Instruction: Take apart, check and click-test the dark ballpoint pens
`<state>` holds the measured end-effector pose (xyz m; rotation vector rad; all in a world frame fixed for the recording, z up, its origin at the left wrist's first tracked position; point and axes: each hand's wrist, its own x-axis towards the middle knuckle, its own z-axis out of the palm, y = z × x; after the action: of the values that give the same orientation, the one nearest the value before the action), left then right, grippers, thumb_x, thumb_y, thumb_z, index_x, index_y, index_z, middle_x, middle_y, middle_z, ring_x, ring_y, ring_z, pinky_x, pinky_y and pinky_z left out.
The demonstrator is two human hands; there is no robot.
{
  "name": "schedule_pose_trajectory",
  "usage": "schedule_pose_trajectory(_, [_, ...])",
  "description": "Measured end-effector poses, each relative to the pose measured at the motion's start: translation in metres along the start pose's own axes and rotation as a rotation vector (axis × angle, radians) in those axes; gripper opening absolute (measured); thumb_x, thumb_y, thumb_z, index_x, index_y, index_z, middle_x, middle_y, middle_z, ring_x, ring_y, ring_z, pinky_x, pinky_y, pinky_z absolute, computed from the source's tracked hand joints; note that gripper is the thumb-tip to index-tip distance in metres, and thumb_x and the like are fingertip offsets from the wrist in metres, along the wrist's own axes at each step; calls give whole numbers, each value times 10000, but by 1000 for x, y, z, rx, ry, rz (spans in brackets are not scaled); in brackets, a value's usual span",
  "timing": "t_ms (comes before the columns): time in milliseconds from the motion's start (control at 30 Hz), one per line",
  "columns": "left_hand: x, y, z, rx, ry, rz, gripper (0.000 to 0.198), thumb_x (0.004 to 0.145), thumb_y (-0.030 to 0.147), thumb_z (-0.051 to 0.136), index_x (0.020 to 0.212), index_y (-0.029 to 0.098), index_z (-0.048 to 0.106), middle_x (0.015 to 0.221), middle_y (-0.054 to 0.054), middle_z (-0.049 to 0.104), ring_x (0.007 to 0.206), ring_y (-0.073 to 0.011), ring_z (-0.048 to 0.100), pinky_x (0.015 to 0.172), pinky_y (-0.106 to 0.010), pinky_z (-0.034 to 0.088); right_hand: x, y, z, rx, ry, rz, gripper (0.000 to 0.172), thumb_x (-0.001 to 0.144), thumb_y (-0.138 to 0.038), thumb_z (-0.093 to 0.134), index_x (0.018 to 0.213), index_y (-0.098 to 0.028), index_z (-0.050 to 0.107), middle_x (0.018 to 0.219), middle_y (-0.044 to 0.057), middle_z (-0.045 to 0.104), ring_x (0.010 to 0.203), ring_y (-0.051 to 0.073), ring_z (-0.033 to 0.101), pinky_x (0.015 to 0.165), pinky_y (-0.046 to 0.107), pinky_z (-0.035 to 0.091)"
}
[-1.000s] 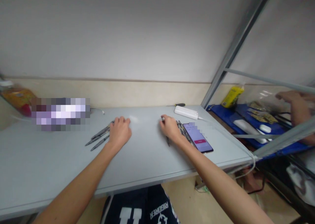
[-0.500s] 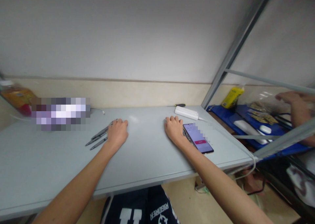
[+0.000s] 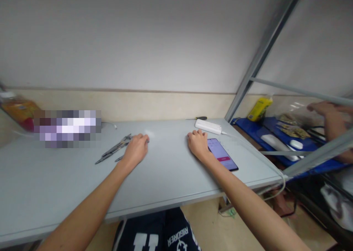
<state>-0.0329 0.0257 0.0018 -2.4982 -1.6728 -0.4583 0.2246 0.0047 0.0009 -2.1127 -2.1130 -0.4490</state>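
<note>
My left hand (image 3: 137, 148) is closed on a grey pen (image 3: 119, 158) just above or on the desk; the pen's tip sticks out to the left of the hand and the middle is hidden in the fingers. Beside it, more grey pens (image 3: 114, 149) lie close together, slanting on the desk. My right hand (image 3: 198, 144) rests on the desk with curled fingers, back upward; whatever may be under the fingers is hidden. Right of it lies a phone (image 3: 224, 155) with a lit screen, partly covered by the hand and wrist.
On the desk (image 3: 165, 170), a white power strip (image 3: 208, 126) with a cable and a screwdriver (image 3: 202, 118) lie at the back right. A bottle (image 3: 20, 107) and a blurred-out object (image 3: 67, 128) stand left. Beyond the metal frame (image 3: 261, 56), another person's arm (image 3: 335, 128) shows.
My left hand has moved right, drawing one pen away from the others. My right hand has shifted slightly right, covering more of the phone's edge.
</note>
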Motion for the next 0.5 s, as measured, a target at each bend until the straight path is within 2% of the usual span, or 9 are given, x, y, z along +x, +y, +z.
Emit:
schedule_pose_trajectory(100, [-2,0,-5,118,-26,-68,292,837,233,375,963,138,620,924,-142,629,952,-285,553,816,-387,422,0,1,-2,30,-4,29,267,867,-165,387,996,-177,620,1007,128,605,983,256,448,773,371,273])
schedule_pose_trajectory(267, [-2,-2,-11,97,-102,-115,316,851,288,362,912,131,629,909,-144,638,893,-272,579,750,-366,439,-1,0,-7,95,18,68,250,865,-219,412,1011,-184,612,1011,118,607,994,260,452,799,376,283])
schedule_pose_trajectory(400, [0,1,-5,-93,-66,31,246,843,297,426,825,144,618,846,-104,637,845,-231,577,777,-343,429,-7,-13,-14,241,16,-4,268,865,-275,447,1078,-201,591,1047,103,595,1011,241,456,834,355,306])
schedule_pose_trajectory(500, [-1,11,-1,-344,-38,185,221,848,333,458,850,166,602,840,-64,625,794,-181,573,734,-299,437,-13,-29,-17,481,-1,-225,315,838,-321,516,1112,-178,580,1009,90,606,978,193,485,850,293,333])
